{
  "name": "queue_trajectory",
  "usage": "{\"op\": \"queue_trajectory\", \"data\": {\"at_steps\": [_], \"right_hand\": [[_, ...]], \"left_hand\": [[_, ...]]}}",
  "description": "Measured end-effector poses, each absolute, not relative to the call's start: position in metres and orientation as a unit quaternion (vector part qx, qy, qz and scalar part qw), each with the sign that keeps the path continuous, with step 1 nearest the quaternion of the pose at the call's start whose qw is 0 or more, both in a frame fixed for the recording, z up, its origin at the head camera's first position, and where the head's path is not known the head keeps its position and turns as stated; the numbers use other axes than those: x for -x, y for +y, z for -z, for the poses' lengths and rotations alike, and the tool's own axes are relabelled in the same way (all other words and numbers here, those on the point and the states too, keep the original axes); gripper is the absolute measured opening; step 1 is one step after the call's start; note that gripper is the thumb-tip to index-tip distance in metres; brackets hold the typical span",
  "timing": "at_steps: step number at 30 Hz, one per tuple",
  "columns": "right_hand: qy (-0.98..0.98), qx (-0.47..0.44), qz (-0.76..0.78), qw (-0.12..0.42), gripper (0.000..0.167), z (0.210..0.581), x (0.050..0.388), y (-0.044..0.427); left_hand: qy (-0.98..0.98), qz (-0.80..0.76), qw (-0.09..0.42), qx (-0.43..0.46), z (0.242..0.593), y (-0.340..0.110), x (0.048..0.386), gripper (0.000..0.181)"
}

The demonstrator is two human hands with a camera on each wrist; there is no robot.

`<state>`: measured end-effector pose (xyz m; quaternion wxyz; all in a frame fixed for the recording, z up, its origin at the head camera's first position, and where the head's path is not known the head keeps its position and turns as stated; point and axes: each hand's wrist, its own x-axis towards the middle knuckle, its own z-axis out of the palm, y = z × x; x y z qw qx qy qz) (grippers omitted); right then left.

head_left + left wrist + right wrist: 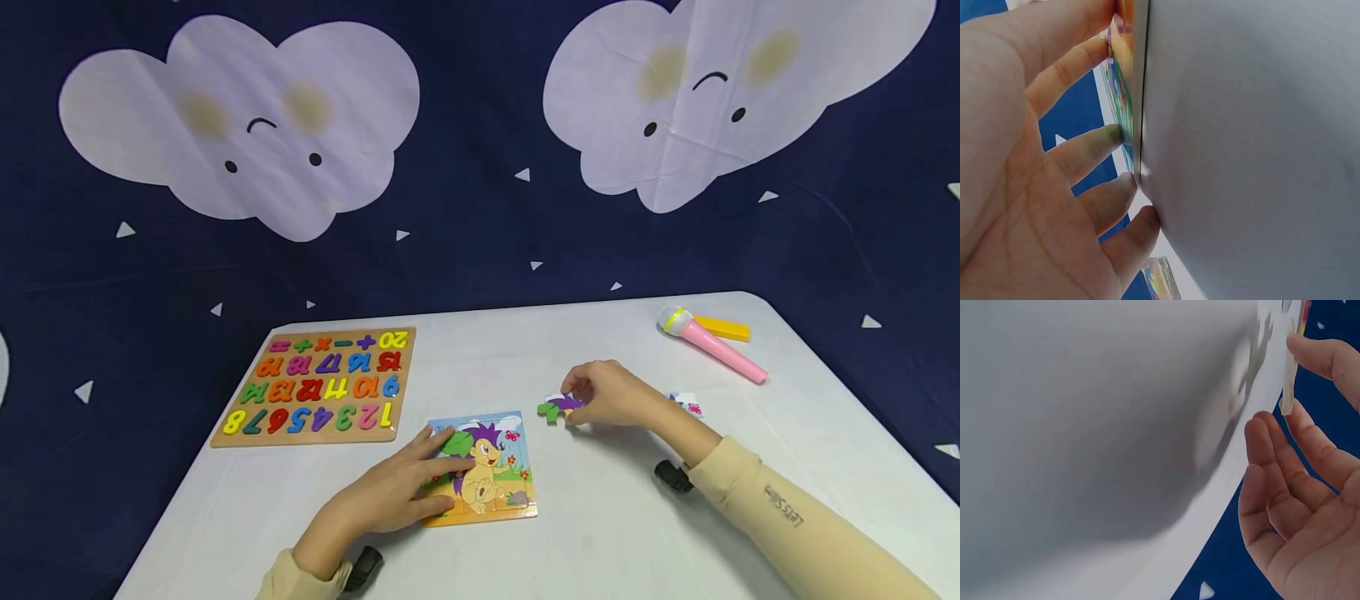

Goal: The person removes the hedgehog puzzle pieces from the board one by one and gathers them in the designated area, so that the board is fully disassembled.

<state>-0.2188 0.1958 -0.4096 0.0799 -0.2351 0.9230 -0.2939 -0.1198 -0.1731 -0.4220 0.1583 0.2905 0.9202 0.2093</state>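
A square jigsaw puzzle with a purple-haired hedgehog picture lies on the table. My left hand rests on its left part with spread, fairly straight fingers. In the left wrist view, fingertips touch the puzzle's edge. To the right of the puzzle, my right hand pinches a green and purple puzzle piece between thumb and index finger. The right wrist view shows this piece edge-on, above the tabletop. Another puzzle piece lies behind the right wrist, partly hidden by it.
A wooden number board with colourful numerals and signs lies at the left. At the back right, a pink toy microphone lies beside a yellow-orange block. The white table meets a dark blue cloud-patterned curtain behind.
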Motion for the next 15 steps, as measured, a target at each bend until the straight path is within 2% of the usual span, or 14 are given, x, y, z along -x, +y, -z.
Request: {"op": "queue_trajectory", "data": {"at_steps": [15], "right_hand": [[0.933, 0.214, 0.275, 0.088, 0.035, 0.407, 0.223, 0.251]], "left_hand": [[0.922, -0.206, 0.159, -0.287, 0.421, -0.173, 0.119, 0.05]]}}
